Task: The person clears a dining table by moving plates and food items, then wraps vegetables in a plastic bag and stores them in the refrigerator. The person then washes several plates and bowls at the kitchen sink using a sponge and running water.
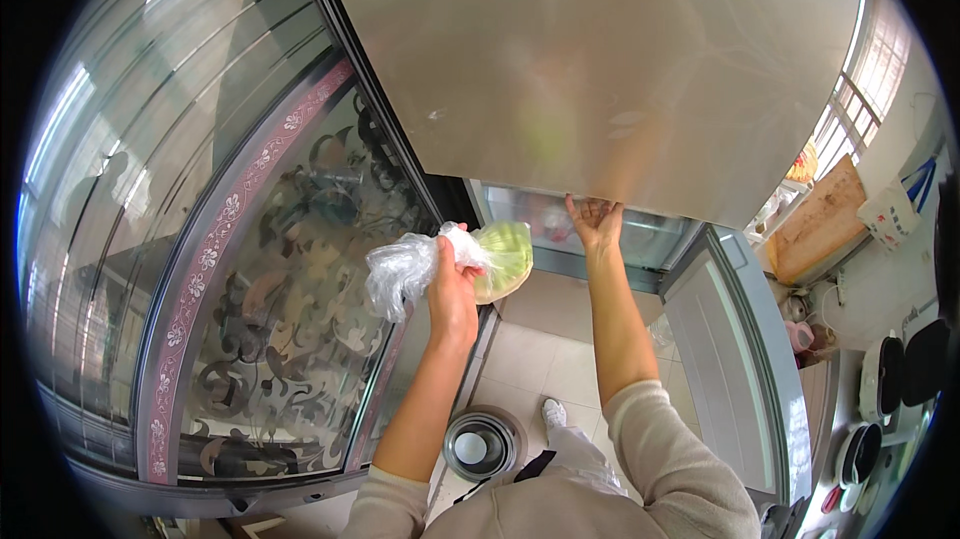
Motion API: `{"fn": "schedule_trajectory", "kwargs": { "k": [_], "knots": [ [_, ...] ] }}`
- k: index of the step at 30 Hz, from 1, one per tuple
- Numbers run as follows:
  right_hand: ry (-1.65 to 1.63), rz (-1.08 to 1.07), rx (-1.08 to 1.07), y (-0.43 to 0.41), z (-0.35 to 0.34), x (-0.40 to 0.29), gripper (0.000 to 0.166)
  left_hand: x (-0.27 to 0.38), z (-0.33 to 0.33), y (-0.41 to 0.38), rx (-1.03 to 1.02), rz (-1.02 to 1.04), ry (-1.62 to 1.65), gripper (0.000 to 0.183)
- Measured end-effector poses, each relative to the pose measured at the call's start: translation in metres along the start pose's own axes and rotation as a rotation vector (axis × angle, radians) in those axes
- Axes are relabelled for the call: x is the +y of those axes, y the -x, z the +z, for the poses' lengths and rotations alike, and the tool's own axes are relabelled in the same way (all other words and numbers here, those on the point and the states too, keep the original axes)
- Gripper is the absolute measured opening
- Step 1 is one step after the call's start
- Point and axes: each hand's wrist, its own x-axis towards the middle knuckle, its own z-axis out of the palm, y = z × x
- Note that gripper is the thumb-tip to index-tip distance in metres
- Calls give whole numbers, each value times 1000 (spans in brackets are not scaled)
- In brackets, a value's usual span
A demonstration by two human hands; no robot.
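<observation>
My left hand [454,299] grips the gathered neck of a clear plastic bag [405,272]. Inside the bag is a cut piece of pale green produce [506,257], perhaps cabbage or melon, facing right. My right hand [596,222] reaches forward, palm up, its fingers hooked at the bottom edge of a beige upper refrigerator door [600,66]. The fingertips are partly hidden behind that edge. Below it, the lower refrigerator compartment [555,261] stands open, with blurred contents behind a clear front. Its grey lower door [720,359] is swung out to the right.
Patterned glass sliding doors [300,299] border the left side. Stacked metal basins [484,445] rest on the tiled floor [525,359] by my foot [554,413]. At right are a wooden cutting board [817,220] and a counter with black-lidded appliances [862,453].
</observation>
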Motion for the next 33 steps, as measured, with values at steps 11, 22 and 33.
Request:
{"fn": "schedule_trajectory", "kwargs": {
  "k": [11,22,33],
  "knots": [
    [20,41,-59,118,-45,11,66,-14,15,-45,-145,19,-49,39],
    [14,58,-23,127,-44,10,59,-84,12,-128,252,-371,293,34],
    [55,44,-38,130,-41,14,54,-148,-12,-183,72,-632,51,34]
  ]
}}
